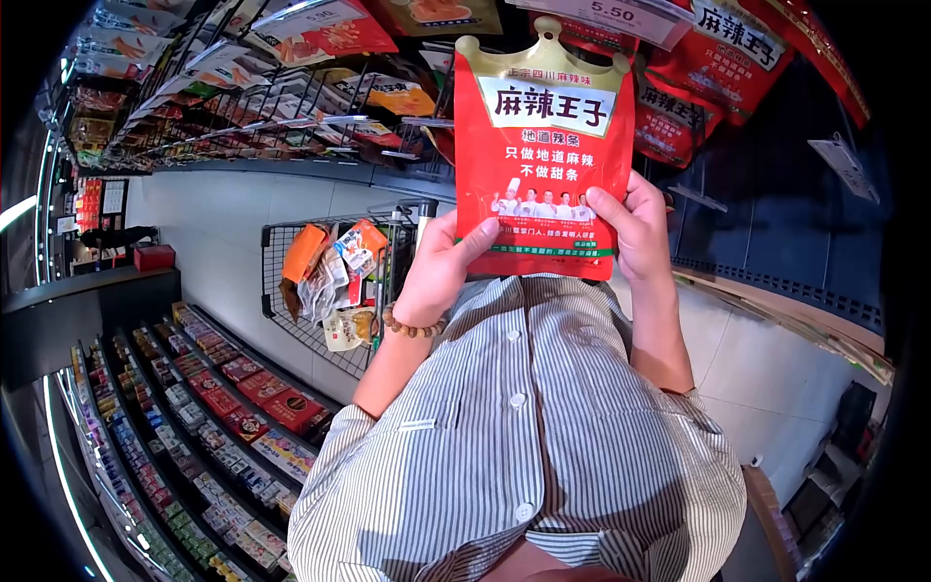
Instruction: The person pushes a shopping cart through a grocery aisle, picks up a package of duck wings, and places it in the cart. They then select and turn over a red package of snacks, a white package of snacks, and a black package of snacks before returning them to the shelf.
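Observation:
A red snack bag (pixel 543 155) with a gold crown-shaped top and white lettering is held upright in front of my chest. My left hand (pixel 441 262) grips its lower left edge, thumb on the front. On the lower right edge, my right hand (pixel 635 228) holds it the same way, with the thumb over the printed figures. The fingers behind the bag are hidden. A beaded bracelet (pixel 412 327) circles my left wrist. Similar red bags (pixel 718 53) hang on the rack just beyond, to the right.
A wire shopping cart (pixel 325 351) with several packages (pixel 335 272) stands at my left. Hanging snack packs (pixel 388 92) line the rack ahead. Lower left, shelves hold rows of small boxes (pixel 208 436). A price tag (pixel 611 15) juts out above the bag.

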The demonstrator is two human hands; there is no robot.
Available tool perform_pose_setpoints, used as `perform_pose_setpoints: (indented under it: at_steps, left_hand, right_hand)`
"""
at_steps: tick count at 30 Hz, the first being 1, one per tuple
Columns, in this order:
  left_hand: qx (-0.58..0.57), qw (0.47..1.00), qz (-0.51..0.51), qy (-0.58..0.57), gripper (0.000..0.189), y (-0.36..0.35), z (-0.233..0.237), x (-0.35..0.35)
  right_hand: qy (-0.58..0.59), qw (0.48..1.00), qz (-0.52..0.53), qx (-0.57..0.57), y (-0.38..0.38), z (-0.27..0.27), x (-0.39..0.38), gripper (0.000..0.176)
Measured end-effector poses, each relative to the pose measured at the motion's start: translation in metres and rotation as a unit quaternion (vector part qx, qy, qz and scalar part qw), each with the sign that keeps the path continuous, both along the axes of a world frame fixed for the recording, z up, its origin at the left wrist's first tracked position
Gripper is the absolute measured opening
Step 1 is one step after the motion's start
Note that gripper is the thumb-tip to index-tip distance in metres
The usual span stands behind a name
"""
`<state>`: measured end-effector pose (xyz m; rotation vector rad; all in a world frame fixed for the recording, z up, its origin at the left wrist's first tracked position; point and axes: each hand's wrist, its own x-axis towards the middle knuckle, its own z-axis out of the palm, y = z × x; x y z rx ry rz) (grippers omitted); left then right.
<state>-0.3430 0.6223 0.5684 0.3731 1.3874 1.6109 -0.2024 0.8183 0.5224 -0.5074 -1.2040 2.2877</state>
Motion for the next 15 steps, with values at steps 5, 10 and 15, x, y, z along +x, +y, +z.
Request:
perform_pose_setpoints:
  at_steps: [5,10,15]
  left_hand:
    - [-0.005,1.0,-0.005,0.015,0.026,-0.002,-0.005,-0.001]
    - [-0.007,1.0,0.016,0.014,0.027,-0.003,-0.012,-0.001]
    - [-0.005,0.999,0.033,0.0,0.027,-0.001,-0.009,0.002]
  right_hand:
    - [0.017,1.0,-0.003,-0.015,-0.001,-0.001,0.0,0.028]
    - [0.024,0.999,0.015,-0.038,0.001,-0.005,-0.001,0.031]
    - [0.027,0.998,0.031,-0.049,0.003,-0.005,0.001,0.032]
